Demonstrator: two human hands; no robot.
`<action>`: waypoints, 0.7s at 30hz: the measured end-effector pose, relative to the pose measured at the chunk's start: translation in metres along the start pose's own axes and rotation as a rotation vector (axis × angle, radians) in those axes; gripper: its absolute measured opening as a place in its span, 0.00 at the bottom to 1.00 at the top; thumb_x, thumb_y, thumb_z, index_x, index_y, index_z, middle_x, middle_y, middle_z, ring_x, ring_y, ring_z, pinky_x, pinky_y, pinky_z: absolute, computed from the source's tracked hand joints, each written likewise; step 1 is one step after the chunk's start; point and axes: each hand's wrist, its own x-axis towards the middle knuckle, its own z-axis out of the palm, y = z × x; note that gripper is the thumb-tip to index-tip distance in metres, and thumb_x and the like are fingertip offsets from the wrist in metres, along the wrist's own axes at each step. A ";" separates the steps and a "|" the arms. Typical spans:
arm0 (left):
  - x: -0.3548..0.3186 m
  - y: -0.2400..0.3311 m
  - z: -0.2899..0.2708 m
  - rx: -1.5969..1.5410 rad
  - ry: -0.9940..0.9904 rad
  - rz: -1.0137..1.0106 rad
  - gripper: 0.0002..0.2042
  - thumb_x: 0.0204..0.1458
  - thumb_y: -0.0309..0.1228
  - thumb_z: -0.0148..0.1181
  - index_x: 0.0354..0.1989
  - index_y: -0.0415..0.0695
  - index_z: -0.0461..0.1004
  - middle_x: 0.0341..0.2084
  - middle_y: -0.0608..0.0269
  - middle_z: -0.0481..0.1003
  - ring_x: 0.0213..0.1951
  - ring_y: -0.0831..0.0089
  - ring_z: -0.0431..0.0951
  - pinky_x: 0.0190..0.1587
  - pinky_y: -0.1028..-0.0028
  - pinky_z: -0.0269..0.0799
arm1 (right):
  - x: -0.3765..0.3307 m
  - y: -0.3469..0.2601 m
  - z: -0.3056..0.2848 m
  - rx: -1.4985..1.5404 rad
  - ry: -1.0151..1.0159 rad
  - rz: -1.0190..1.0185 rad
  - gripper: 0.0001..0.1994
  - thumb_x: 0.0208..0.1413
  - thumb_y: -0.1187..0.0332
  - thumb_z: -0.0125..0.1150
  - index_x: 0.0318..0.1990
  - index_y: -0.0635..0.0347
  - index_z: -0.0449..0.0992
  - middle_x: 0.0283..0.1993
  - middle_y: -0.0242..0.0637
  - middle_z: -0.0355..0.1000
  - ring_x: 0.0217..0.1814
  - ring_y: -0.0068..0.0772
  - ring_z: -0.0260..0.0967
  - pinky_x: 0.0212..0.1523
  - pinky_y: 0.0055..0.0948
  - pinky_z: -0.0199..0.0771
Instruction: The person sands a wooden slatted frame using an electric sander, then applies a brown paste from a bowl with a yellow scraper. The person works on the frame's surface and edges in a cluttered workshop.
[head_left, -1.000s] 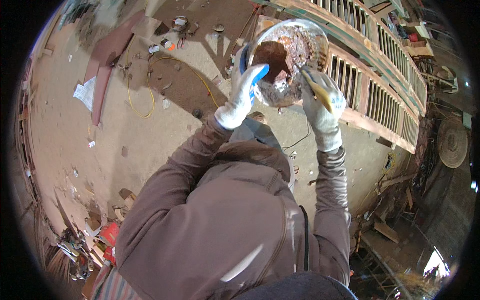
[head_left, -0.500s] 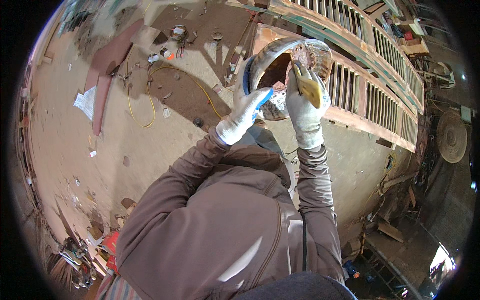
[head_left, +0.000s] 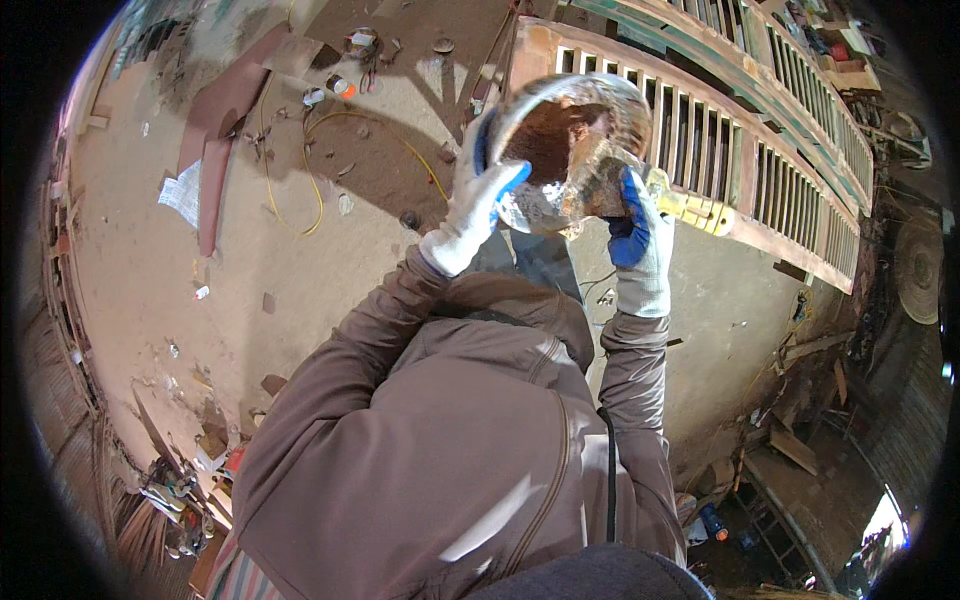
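A round, open metal container (head_left: pixel 535 105), crusted around its rim and wall, is tipped so its brown inside shows. My left hand (head_left: pixel 465 220), in a white glove with blue-coated fingers, grips its left side, thumb over the rim. My right hand (head_left: pixel 645 250), gloved alike, is closed on a scraper with a yellow handle (head_left: pixel 705 212), which points out to the right. The scraper's broad blade (head_left: pixel 603 180) appears smeared with pinkish-brown paste and lies over the container's right part. Paste smears make the border between blade and rim hard to tell.
Slatted wooden panels (head_left: pixel 780 200) lie beyond and right of the container. On the floor at left are a brown angled board (head_left: pixel 215 120), a yellow cable (head_left: pixel 320 200) and a newspaper sheet (head_left: pixel 180 200). A small can (head_left: pixel 343 88) stands farther off. Wood scraps (head_left: pixel 795 445) lie at lower right.
The scraper's yellow handle has swung from upright over my right hand to pointing right. My right hand has turned, showing its blue palm, and moved slightly right and down. The container has shifted slightly left.
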 end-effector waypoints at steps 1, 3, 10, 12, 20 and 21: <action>0.003 -0.015 -0.012 0.051 0.023 0.117 0.35 0.54 0.26 0.64 0.71 0.39 0.59 0.62 0.56 0.68 0.62 0.68 0.70 0.61 0.68 0.72 | -0.005 0.001 -0.006 -0.046 0.001 -0.017 0.14 0.67 0.75 0.56 0.58 0.67 0.79 0.56 0.40 0.79 0.56 0.31 0.78 0.55 0.30 0.81; 0.003 -0.031 -0.040 -0.090 0.167 -0.014 0.29 0.59 0.31 0.60 0.69 0.41 0.63 0.61 0.57 0.71 0.62 0.67 0.72 0.62 0.68 0.71 | -0.018 -0.006 -0.022 -0.198 0.002 -0.037 0.15 0.67 0.75 0.56 0.59 0.66 0.78 0.57 0.41 0.78 0.56 0.31 0.78 0.57 0.30 0.80; -0.010 -0.046 -0.173 0.014 0.502 0.097 0.19 0.66 0.43 0.50 0.58 0.44 0.72 0.56 0.57 0.76 0.57 0.61 0.76 0.62 0.56 0.73 | -0.013 -0.018 -0.039 -0.979 -0.031 -0.494 0.12 0.59 0.73 0.66 0.50 0.63 0.82 0.49 0.42 0.82 0.44 0.41 0.80 0.49 0.37 0.79; -0.006 -0.027 -0.169 0.011 0.549 0.079 0.18 0.64 0.43 0.51 0.55 0.46 0.73 0.56 0.56 0.76 0.58 0.58 0.76 0.62 0.53 0.73 | -0.010 0.008 -0.043 -1.065 -0.089 -0.438 0.14 0.56 0.69 0.69 0.50 0.58 0.83 0.50 0.39 0.81 0.48 0.42 0.79 0.49 0.36 0.79; -0.015 -0.027 -0.213 -0.060 0.674 0.079 0.22 0.57 0.40 0.55 0.60 0.47 0.74 0.62 0.54 0.72 0.63 0.52 0.72 0.65 0.47 0.70 | 0.017 0.093 -0.043 -1.270 -0.179 -0.589 0.17 0.48 0.60 0.69 0.48 0.40 0.84 0.55 0.24 0.79 0.56 0.34 0.75 0.53 0.42 0.73; -0.016 -0.029 -0.215 -0.081 0.686 0.056 0.22 0.57 0.40 0.56 0.59 0.47 0.74 0.62 0.54 0.73 0.63 0.52 0.72 0.65 0.46 0.70 | 0.021 0.095 -0.042 -1.268 -0.186 -0.605 0.16 0.48 0.59 0.70 0.46 0.41 0.85 0.53 0.24 0.80 0.54 0.34 0.76 0.51 0.41 0.74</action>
